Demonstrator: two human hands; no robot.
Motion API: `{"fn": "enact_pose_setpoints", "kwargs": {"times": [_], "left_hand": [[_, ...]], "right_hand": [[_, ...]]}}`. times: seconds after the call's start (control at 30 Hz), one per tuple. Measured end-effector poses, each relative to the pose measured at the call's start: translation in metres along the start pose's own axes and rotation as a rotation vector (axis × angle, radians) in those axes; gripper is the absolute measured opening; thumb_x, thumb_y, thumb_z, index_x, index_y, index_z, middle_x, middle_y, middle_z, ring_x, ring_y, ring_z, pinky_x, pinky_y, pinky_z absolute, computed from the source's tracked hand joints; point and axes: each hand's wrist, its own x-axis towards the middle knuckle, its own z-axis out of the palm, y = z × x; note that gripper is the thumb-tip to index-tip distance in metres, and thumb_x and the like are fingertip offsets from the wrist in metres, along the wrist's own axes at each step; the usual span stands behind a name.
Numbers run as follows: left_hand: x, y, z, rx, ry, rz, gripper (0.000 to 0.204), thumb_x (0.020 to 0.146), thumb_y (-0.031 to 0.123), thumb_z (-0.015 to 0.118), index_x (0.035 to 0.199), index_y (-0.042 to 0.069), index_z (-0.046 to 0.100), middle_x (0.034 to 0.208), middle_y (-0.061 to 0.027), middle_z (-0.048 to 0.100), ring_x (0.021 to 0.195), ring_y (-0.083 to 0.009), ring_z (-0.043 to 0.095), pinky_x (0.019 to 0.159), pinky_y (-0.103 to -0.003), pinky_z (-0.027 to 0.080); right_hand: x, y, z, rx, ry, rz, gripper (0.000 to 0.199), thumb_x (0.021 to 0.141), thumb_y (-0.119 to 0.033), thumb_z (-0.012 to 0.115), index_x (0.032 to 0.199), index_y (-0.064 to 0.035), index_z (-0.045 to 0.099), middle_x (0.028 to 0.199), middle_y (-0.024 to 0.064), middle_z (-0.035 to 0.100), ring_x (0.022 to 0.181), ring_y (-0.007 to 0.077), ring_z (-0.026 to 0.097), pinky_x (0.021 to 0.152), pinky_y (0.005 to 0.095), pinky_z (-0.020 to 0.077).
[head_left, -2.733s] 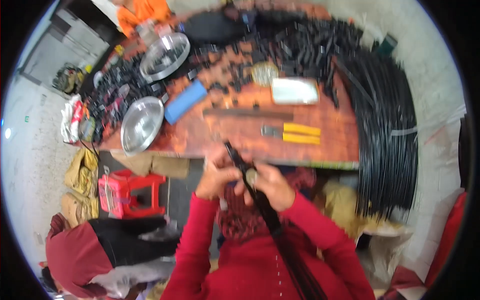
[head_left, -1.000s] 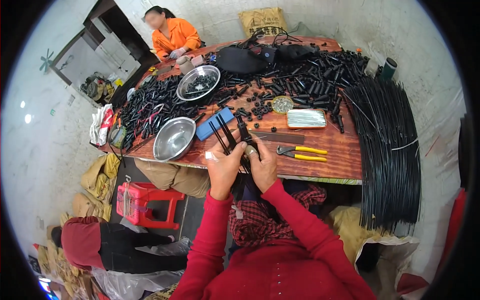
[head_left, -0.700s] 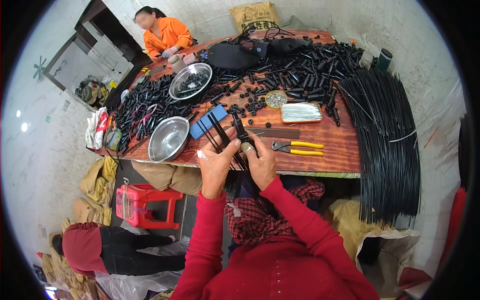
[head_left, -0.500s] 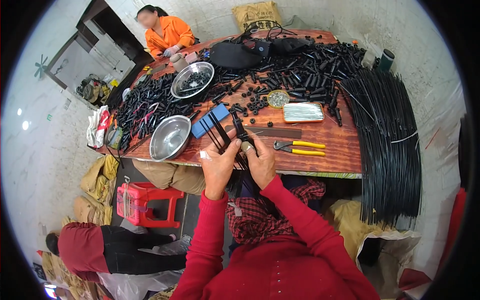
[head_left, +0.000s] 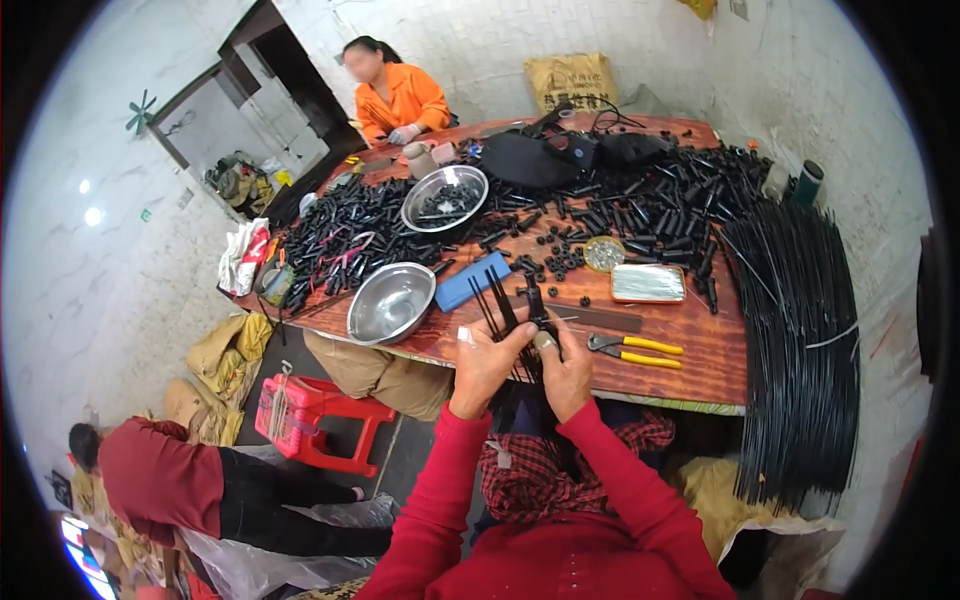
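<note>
Over the table's near edge, my left hand [head_left: 488, 368] is closed around several thin black rods [head_left: 490, 300] that stick up past its fingers. A black tubular fitting [head_left: 535, 302] stands upright between my two hands, and the left thumb presses on it. My right hand [head_left: 566, 372] pinches the fitting's lower part from the other side, thumb and fingers closed. A thin pale pin or wire [head_left: 566, 319] juts out beside the right fingertips. Wrapping on the right thumb and a white patch on the left hand are visible. My fingers hide the fitting's lower end.
Yellow-handled pliers [head_left: 638, 352], a brown strip [head_left: 598, 318], a tray of pale wires [head_left: 648, 284] and a blue block [head_left: 472, 281] lie nearby. Metal bowls [head_left: 358, 320] and heaped black fittings [head_left: 335, 235] stand beyond. Long black rods [head_left: 800, 370] hang at right. Two people [head_left: 405, 100] are around.
The whole view has shifted, so the table and hands appear further right and lower. Both hands keep their hold on the fitting and rods, with little visible change in pose.
</note>
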Motion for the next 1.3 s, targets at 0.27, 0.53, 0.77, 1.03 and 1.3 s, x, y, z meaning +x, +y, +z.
{"fn": "enact_pose_setpoints", "kwargs": {"times": [0.27,0.53,0.77,1.03,1.3], "left_hand": [[0.001,0.019,0.004,-0.014,-0.113,-0.046,0.031,0.085,0.005,0.072,0.114,-0.003,0.066,0.098,-0.0052,0.070,0.081,-0.0064,0.063,0.069,-0.020,0.051],[0.001,0.022,0.008,0.058,-0.095,0.016,0.022,0.085,0.005,0.071,0.106,-0.004,0.069,0.091,-0.0024,0.071,0.078,-0.0051,0.061,0.066,-0.021,0.050],[0.007,0.008,0.010,0.100,-0.043,0.130,0.020,0.085,0.004,0.068,0.104,-0.002,0.070,0.088,-0.0012,0.070,0.076,-0.0059,0.061,0.065,-0.023,0.049],[0.008,0.003,0.002,-0.005,-0.046,0.078,0.021,0.085,0.002,0.070,0.105,-0.002,0.069,0.093,-0.0034,0.070,0.080,-0.0088,0.062,0.073,-0.023,0.050],[0.004,-0.007,0.001,0.001,-0.042,0.089,0.026,0.082,0.006,0.075,0.104,-0.004,0.069,0.092,-0.0051,0.070,0.082,-0.0103,0.062,0.076,-0.025,0.049]], "right_hand": [[-0.001,-0.011,-0.010,0.017,-0.039,0.070,0.037,0.095,-0.008,0.056,0.132,0.0007,0.054,0.108,0.0075,0.067,0.096,0.0106,0.059,0.082,0.0262,0.0481],[-0.005,-0.004,-0.011,0.001,-0.038,0.066,0.038,0.096,-0.010,0.056,0.133,0.0011,0.054,0.111,0.0086,0.065,0.099,0.0112,0.059,0.084,0.0263,0.0474],[0.003,0.004,-0.012,-0.070,-0.112,0.108,0.041,0.093,-0.007,0.057,0.132,0.0034,0.052,0.118,0.0145,0.064,0.113,0.0143,0.057,0.096,0.0286,0.0443],[0.004,-0.020,-0.035,-0.032,-0.125,0.124,0.017,0.089,-0.005,0.065,0.104,0.0021,0.064,0.085,0.0046,0.069,0.080,0.0072,0.063,0.070,0.0239,0.0509],[0.003,0.000,-0.040,0.155,-0.165,0.235,0.014,0.090,-0.006,0.064,0.099,0.0037,0.062,0.087,0.0020,0.065,0.079,0.0053,0.058,0.069,0.0226,0.0484]]}}
